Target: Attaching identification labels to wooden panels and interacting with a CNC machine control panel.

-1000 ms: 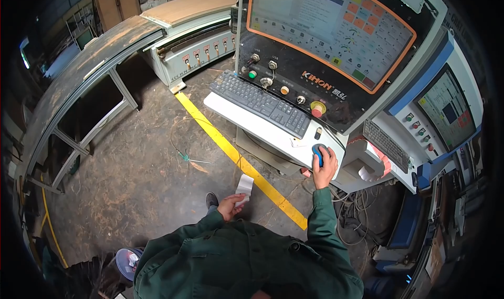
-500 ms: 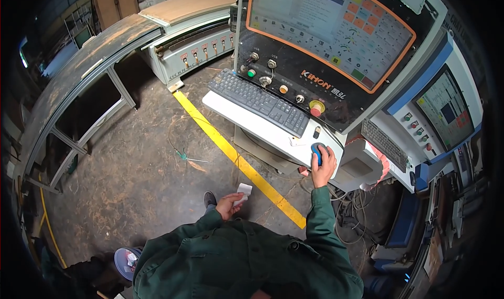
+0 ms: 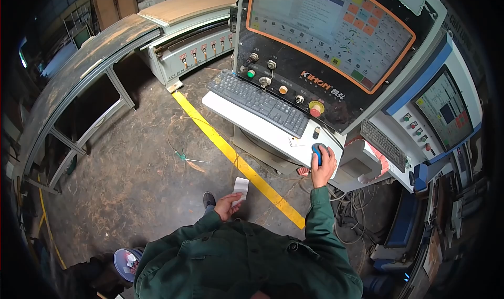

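Observation:
My right hand (image 3: 324, 169) rests over a blue computer mouse (image 3: 317, 153) at the right end of a white shelf (image 3: 231, 107). Its fingers curve round the mouse. Close to my body, my left hand (image 3: 227, 206) pinches a small folded white paper slip (image 3: 241, 185), which sticks up past the fingers. A black keyboard (image 3: 262, 103) lies along the shelf, left of the mouse. Above it stands a control panel with an orange-framed screen (image 3: 325, 31), a red emergency stop button (image 3: 315, 108) and several smaller knobs. A small dark object (image 3: 316, 132) sits beside the mouse.
A second control console (image 3: 420, 121) with its own keyboard (image 3: 384, 144) stands to the right. Loose cables (image 3: 357, 215) hang below it. A yellow floor line (image 3: 226, 149) runs diagonally. At left is a long machine table (image 3: 100, 42); a bucket (image 3: 122, 261) stands lower left.
The paper slip in my left hand has tilted more upright and shifted slightly left. My right hand stays on the mouse, with hardly any movement.

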Demonstrator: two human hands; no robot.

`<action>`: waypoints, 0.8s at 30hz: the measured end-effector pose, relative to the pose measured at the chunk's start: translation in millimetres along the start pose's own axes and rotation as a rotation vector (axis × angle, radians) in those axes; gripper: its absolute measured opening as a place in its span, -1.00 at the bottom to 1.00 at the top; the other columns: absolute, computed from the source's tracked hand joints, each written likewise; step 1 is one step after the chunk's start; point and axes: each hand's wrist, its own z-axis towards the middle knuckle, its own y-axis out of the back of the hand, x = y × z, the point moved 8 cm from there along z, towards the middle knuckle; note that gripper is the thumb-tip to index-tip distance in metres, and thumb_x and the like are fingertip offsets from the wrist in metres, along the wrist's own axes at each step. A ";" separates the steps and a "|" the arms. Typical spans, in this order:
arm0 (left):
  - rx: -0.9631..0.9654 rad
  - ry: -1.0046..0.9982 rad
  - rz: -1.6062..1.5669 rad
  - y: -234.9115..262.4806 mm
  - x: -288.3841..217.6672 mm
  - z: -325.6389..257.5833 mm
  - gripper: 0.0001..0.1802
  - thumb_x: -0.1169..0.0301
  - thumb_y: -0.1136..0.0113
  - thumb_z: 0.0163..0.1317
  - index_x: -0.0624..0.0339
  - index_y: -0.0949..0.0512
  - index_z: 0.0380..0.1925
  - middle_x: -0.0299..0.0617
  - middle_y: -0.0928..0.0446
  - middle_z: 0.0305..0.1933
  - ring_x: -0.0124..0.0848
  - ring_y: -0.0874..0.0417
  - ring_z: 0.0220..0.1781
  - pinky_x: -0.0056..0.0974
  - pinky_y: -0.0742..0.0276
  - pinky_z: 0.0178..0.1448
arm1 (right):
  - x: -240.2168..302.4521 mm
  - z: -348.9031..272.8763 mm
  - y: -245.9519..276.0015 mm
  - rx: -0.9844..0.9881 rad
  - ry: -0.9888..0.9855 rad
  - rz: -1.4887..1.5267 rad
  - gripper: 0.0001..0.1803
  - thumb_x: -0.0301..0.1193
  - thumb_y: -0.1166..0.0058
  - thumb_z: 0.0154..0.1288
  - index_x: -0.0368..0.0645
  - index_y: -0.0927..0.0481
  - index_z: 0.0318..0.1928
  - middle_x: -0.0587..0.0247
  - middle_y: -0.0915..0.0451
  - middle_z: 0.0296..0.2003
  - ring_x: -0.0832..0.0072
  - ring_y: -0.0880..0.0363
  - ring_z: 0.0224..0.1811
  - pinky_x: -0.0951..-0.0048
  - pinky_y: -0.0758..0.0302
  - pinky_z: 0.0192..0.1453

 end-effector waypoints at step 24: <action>-0.025 0.007 0.019 0.4 -0.9 -3.8 -0.72 0.39 -0.17 0.25 0.05 -0.58 -0.03 -0.32 -0.60 -0.22 -0.49 -0.55 -0.32 -0.41 -0.49 -0.27 | -0.4 0.0 -3.0 0.002 0.003 -0.031 -0.60 -0.35 -0.14 0.13 0.03 -0.57 0.04 0.02 -0.42 0.10 0.09 -0.41 0.07 0.16 -0.28 0.16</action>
